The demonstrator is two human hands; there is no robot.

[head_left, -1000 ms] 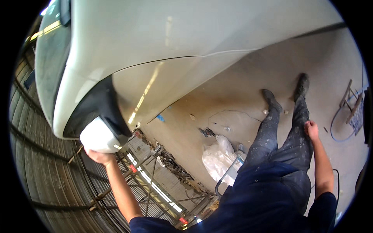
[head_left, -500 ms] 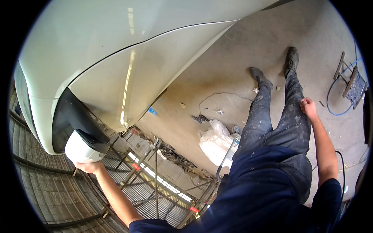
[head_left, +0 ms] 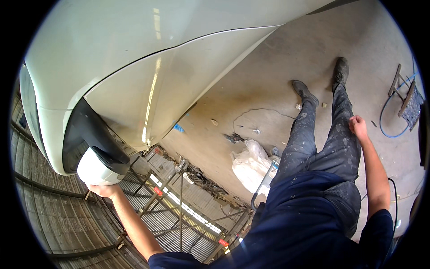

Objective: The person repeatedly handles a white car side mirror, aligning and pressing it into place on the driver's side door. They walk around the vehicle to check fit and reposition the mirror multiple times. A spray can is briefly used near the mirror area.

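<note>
My left hand (head_left: 105, 190) is at the outer end of a car's side mirror (head_left: 96, 169), its fingers curled against the white cap and partly hidden by it. A black arm (head_left: 96, 127) joins this mirror to the pale car body, by the front edge of the door window. Down at my right side, my right hand (head_left: 357, 125) is closed in a loose fist in front of my thigh, with nothing visible in it. The pale, glossy car panel (head_left: 130, 98) fills the upper left, with a dark seam curving across it.
On the concrete floor lie a white plastic bag (head_left: 251, 166), a thin cable, a blue scrap (head_left: 178, 128) and small debris. A step stand (head_left: 410, 101) with a blue hose is at the far right. Metal racking (head_left: 181, 210) and corrugated walls stand at lower left.
The whole view has shifted slightly, with the car and floor things sitting a little further right. My left hand stays on the mirror, and my right hand stays closed by my thigh.
</note>
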